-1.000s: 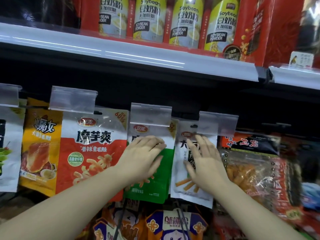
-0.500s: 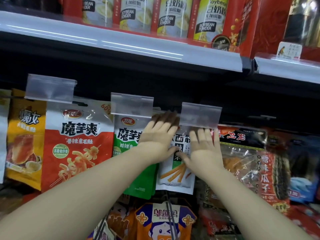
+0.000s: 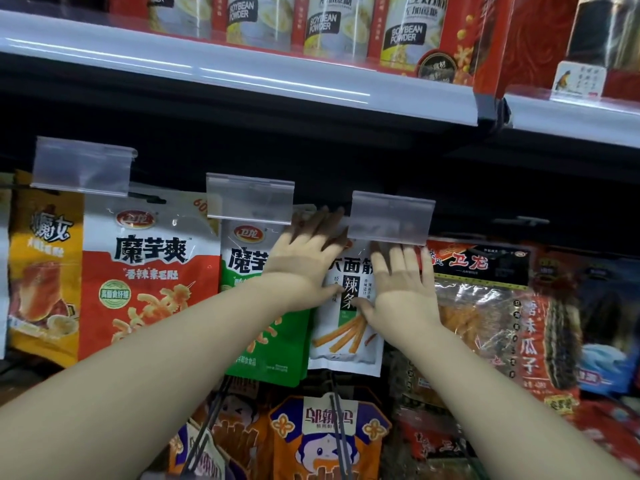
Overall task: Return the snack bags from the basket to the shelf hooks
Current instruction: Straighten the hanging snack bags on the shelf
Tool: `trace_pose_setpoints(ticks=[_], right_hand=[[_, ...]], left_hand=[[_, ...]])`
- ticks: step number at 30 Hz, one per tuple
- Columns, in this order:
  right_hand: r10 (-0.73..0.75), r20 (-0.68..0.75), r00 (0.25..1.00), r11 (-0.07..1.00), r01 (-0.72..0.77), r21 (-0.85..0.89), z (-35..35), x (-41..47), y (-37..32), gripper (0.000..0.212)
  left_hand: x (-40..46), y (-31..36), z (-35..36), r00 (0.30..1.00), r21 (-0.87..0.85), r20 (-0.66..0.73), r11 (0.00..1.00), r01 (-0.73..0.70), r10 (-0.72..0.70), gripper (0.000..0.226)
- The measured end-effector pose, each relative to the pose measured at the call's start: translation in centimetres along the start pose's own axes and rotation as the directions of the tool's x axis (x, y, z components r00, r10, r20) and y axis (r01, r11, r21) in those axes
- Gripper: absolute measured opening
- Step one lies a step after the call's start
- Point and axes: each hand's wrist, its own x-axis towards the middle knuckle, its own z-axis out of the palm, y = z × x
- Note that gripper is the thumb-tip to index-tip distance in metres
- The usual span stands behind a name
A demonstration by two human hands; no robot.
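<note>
Both hands (image 3: pixel 304 261) flat on white bag (image 3: pixel 346 327)

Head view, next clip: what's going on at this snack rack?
A person is hanging a white snack bag with orange sticks printed on it onto a shelf hook. Both hands lie flat on the bag's upper part: the left hand reaches up between two clear price-tag holders, the right hand sits just below the right-hand holder. A green bag and a red bag hang beside it to the left. Whether the bag is fully on its hook is hidden.
</note>
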Motion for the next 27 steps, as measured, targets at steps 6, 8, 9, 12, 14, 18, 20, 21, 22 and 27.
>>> trace_pose_setpoints(ticks=[6, 8, 9, 12, 14, 18, 20, 21, 22, 27], right_hand=[[-0.001, 0.003, 1.000, 1.000, 0.001, 0.003, 0.0, -0.3, -0.2, 0.081], [0.001, 0.008, 1.000, 1.000, -0.001, 0.000, -0.1, -0.5, -0.3, 0.081], [0.006, 0.000, 1.000, 1.000, -0.006, 0.015, 0.0, -0.6, -0.3, 0.081], [-0.008, 0.006, 1.000, 1.000, 0.008, 0.007, 0.3, -0.7, -0.5, 0.082], [-0.014, 0.024, 1.000, 1.000, 0.015, -0.011, 0.7, -0.8, -0.5, 0.084], [0.004, 0.008, 1.000, 1.000, -0.004, 0.000, 1.4, -1.3, -1.2, 0.081], [0.015, -0.004, 1.000, 1.000, -0.015, 0.012, 1.6, -1.7, -1.6, 0.078], [0.026, 0.001, 1.000, 1.000, -0.026, 0.014, 1.6, -1.8, -1.8, 0.077], [0.030, 0.009, 0.999, 0.999, -0.031, 0.027, 1.6, -1.9, -2.1, 0.077], [0.008, 0.041, 0.999, 0.978, -0.017, 0.209, 0.8, -2.7, -4.1, 0.069]], left_hand=[[-0.7, -0.1, 0.9, 0.998, -0.002, -0.023, 0.999, -0.053, 0.053, 0.079], [-1.0, -0.1, 1.1, 0.998, -0.016, -0.044, 0.998, -0.056, 0.055, 0.079], [-1.1, 0.0, 1.1, 0.997, -0.028, -0.057, 0.998, -0.054, 0.052, 0.079], [-1.5, 0.0, 1.2, 0.995, -0.058, -0.088, 0.998, -0.040, 0.035, 0.080], [-2.1, 0.0, 1.3, 0.994, -0.081, -0.102, 0.996, -0.035, 0.027, 0.081], [-4.5, -0.9, 2.3, 0.994, -0.143, -0.108, 0.990, -0.001, -0.015, 0.080], [-5.9, -1.8, 2.8, 0.993, -0.137, -0.109, 0.990, 0.023, -0.038, 0.079], [-6.6, -2.3, 2.8, 0.993, -0.135, -0.105, 0.990, 0.037, -0.051, 0.078], [-7.3, -2.8, 2.9, 0.993, -0.136, -0.101, 0.989, 0.053, -0.067, 0.077], [-11.2, -5.8, 2.6, 0.983, -0.208, -0.082, 0.968, 0.142, -0.162, 0.066]])
